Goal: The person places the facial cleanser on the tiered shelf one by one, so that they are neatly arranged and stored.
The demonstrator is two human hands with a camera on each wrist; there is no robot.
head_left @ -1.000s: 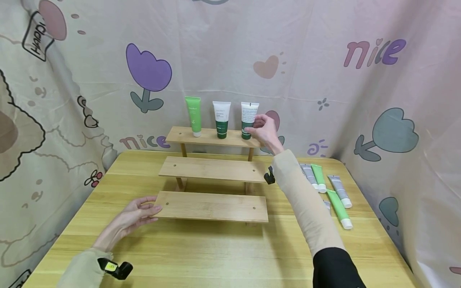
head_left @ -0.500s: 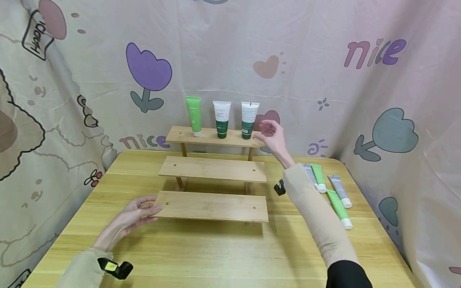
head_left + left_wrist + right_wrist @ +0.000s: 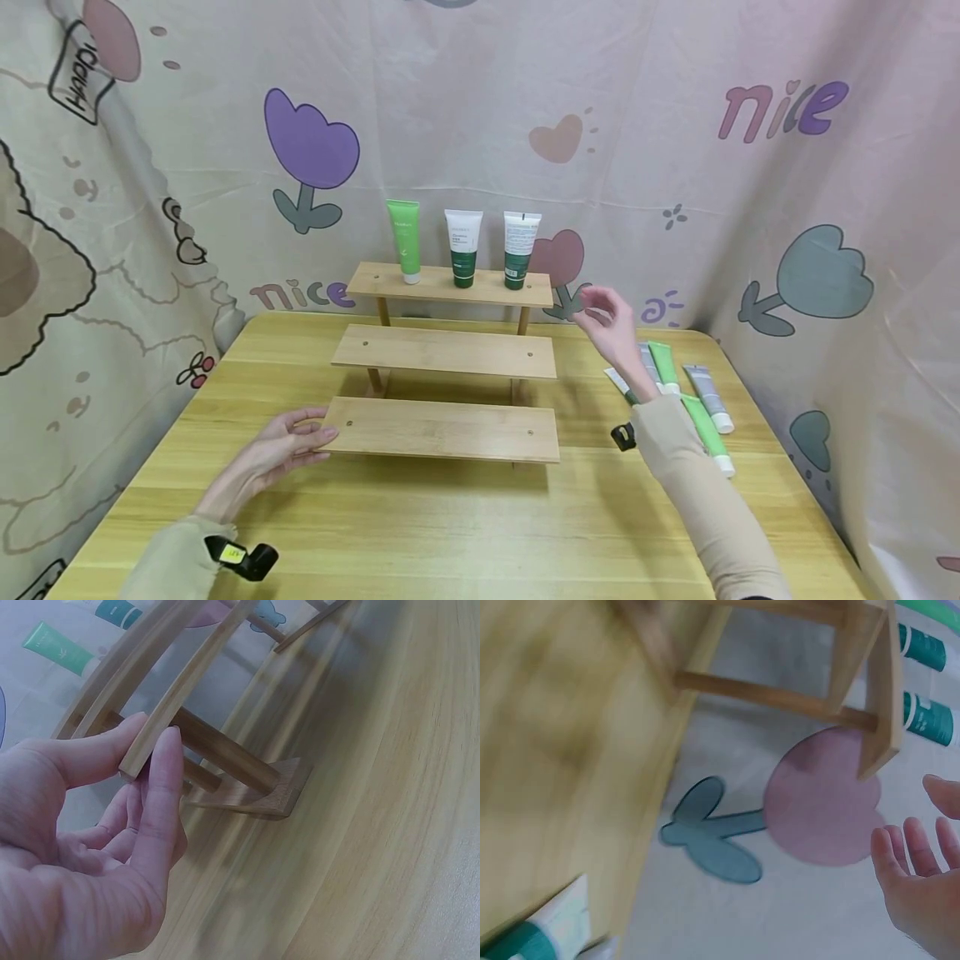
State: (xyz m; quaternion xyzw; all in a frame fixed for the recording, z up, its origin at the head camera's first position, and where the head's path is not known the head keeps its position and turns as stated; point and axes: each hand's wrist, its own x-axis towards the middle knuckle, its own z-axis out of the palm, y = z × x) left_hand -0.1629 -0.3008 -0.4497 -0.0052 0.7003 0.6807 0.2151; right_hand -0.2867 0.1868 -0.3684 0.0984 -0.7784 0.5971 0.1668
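Left hand [image 3: 279, 450]: pinching the left end of the bottom shelf [image 3: 442, 429] between thumb and fingers.
Right hand [image 3: 611, 327]: holding nothing, fingers loosely bent; we see it clear of the tubes on top, just right of the wooden rack [image 3: 442, 352].
Top shelf [image 3: 487, 287]: left to right, green tube [image 3: 406, 243], middle white-and-green tube [image 3: 463, 250], right white-and-green tube [image 3: 521, 250]; all upright on their caps, spaced apart.
Bench [image 3: 420, 533]: right of the rack, grey tube [image 3: 708, 398], long green tube [image 3: 705, 429], short green tube [image 3: 663, 367] and others lie flat; arm covers some, so we can't count.
Steadying: we'd keep that pinch light and still; a tug on the shelf could topple the tubes, which look top-heavy.
Placing: we'd set each cap flat, check it balances, then let go straight sideways so no finger drags it.
Clearance: we'd bring the right arm around the rack's side, not across the shelves.
Spacing: the present gaps look about even; we'd match them.
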